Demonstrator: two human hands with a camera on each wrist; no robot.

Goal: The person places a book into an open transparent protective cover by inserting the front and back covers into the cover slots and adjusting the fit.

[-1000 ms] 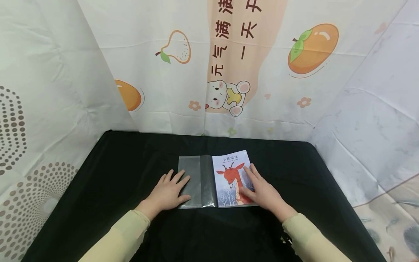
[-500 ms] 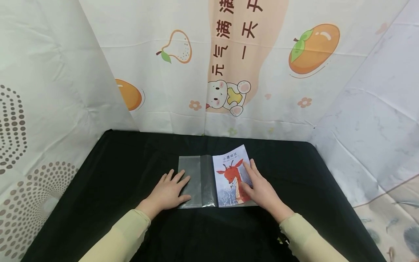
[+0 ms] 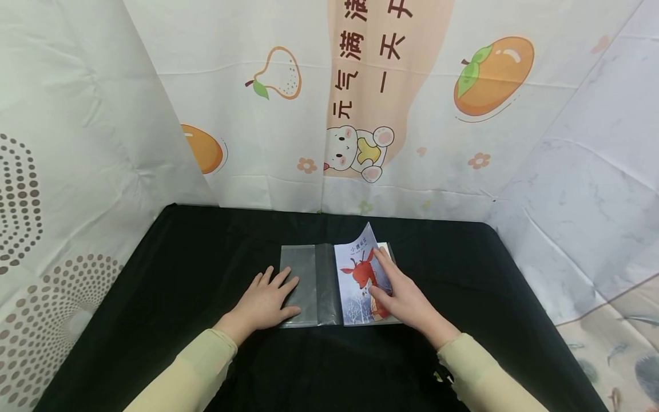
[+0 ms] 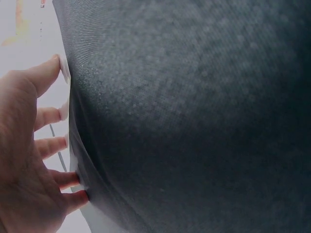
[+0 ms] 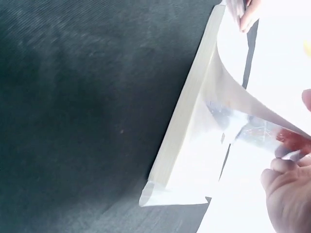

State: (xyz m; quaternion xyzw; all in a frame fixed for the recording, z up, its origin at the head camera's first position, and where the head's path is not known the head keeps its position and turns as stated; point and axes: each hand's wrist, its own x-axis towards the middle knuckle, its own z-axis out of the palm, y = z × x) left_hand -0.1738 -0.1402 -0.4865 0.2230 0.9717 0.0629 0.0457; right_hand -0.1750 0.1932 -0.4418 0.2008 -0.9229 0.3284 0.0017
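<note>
Head view: nearest were two pale yellow-green fabric sleeves (image 3: 190, 366), coming in from the lower left and lower right. Left hand (image 3: 265, 303) lay palm down, fingers spread, on the left flap of a clear, glossy plastic book jacket (image 3: 304, 272) opened flat; left wrist view agreed, thumb and fingertips well apart along the flap edge. Right hand (image 3: 411, 300) pinched the right side of a thin, pale blue-violet paper front cover (image 3: 355, 294) printed with a red deer, bare white trees and dark characters: thumb on the printed face, other fingers round the free edge. Cover was bent up, its top right corner raised, white pages showing beneath at upper right. It belonged to a softcover book with a cream page block (image 5: 187, 107), which sat on the right half of the jacket, just right of the spine strip. Right wrist view showed the cover curving up off the block and transparent film by the fingers; most of the paper there was blown out. All of it rested mid-table on a black cloth-covered tabletop (image 3: 216, 263). Behind the table hung a white fabric backdrop (image 3: 278, 137) with orange fruit, a cartoon bear and brown characters; more patterned white sheets (image 3: 77, 143) stood at either side.
</note>
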